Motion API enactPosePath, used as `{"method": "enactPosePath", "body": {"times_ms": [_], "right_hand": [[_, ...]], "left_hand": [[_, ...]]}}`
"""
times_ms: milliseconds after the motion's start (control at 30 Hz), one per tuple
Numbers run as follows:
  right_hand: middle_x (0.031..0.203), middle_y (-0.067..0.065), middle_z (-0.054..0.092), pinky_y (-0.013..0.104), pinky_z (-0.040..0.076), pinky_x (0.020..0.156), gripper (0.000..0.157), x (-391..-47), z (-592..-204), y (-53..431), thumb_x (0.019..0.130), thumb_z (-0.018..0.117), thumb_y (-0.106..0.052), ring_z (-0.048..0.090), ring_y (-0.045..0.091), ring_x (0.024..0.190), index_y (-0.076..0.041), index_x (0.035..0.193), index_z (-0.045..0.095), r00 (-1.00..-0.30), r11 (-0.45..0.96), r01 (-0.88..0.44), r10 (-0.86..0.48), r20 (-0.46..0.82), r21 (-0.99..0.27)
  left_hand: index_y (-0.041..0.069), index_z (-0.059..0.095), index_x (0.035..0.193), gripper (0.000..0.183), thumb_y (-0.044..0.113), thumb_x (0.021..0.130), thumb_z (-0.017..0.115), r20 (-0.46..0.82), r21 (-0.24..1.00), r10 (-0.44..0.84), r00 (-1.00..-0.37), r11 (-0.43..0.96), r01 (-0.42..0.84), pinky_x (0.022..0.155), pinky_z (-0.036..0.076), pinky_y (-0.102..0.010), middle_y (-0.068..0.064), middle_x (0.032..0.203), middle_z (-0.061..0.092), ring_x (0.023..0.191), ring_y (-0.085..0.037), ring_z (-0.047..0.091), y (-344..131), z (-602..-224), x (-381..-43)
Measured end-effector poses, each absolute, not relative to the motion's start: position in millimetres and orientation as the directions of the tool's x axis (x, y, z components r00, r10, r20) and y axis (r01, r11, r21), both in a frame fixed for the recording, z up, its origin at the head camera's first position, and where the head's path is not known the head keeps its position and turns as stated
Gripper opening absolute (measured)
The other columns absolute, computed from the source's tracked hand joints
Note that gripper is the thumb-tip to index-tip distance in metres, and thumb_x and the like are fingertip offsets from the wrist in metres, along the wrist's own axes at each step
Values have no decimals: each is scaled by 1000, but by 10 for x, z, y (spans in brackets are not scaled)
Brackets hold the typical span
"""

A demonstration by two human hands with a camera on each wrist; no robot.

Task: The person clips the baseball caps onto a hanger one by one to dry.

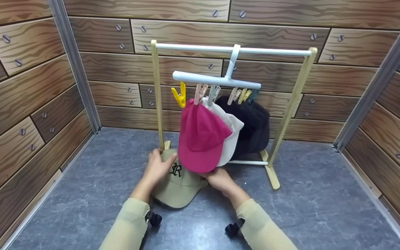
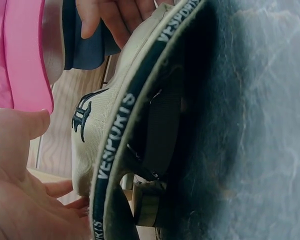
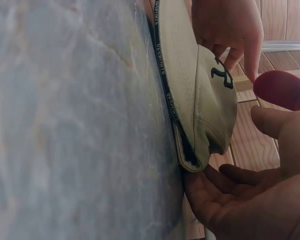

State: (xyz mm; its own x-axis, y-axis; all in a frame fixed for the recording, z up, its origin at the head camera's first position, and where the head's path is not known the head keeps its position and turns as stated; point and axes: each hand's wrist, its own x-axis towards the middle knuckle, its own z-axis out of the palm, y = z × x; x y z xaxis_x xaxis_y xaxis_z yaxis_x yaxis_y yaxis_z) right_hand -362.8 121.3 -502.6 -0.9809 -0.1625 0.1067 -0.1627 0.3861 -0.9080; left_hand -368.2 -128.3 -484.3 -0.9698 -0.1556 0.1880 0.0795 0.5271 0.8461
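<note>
A khaki baseball cap (image 1: 177,192) with dark embroidered lettering sits on the grey floor, its brim facing me. My left hand (image 1: 156,168) rests against the left side of its crown, thumb spread away from the fingers. At the cap's right rear edge is my right hand (image 1: 221,180), partly behind a hanging pink cap (image 1: 203,139). In the right wrist view, the right fingers (image 3: 210,195) touch the khaki cap's edge while the thumb (image 3: 270,120) stands apart. The left wrist view shows the cap's black inner band (image 2: 121,112), printed with white letters.
A wood-and-white rack (image 1: 292,111) carries a white hanger (image 1: 217,80) with several clothespins. Besides the pink cap, a white cap (image 1: 233,139) and a black cap (image 1: 255,130) hang there. A yellow clip (image 1: 180,95) hangs at the left end. Wood-patterned walls (image 1: 30,86) enclose the floor.
</note>
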Motion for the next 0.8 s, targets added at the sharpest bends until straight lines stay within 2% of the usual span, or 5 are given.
{"method": "enactPosePath", "body": {"times_ms": [100,333,567,800], "right_hand": [[115,11,77,37,56,97,43,-3614,-5034,1222,95,83,-36,66,23,106,1,116,79,-983,381,-147,-156,93,-913],[119,13,75,34,54,98,44,-3593,-5061,1254,95,80,-33,64,24,109,3,120,76,-981,364,-163,-158,112,-917],[119,7,74,35,54,97,44,-3587,-5058,1255,95,81,-37,64,21,108,-1,121,77,-984,359,-131,-164,75,-924],[109,4,74,37,57,91,47,-3616,-5065,1232,93,86,-45,66,21,101,-4,117,79,-976,380,-143,-205,68,-914]], "left_hand": [[-9,47,154,77,47,107,70,183,845,-156,-971,529,74,120,42,-63,-36,150,50,138,-51,55,-1280,-4843,-3677],[-9,47,153,76,47,107,70,179,848,-155,-972,525,73,120,42,-62,-36,149,50,137,-51,56,-1268,-4845,-3681],[-9,48,153,77,48,107,70,182,850,-141,-973,521,83,119,43,-61,-34,146,52,131,-47,58,-1271,-4824,-3671],[-8,50,151,74,45,106,73,191,847,-144,-971,525,89,118,45,-60,-33,145,53,131,-47,59,-1251,-4810,-3648]]}}
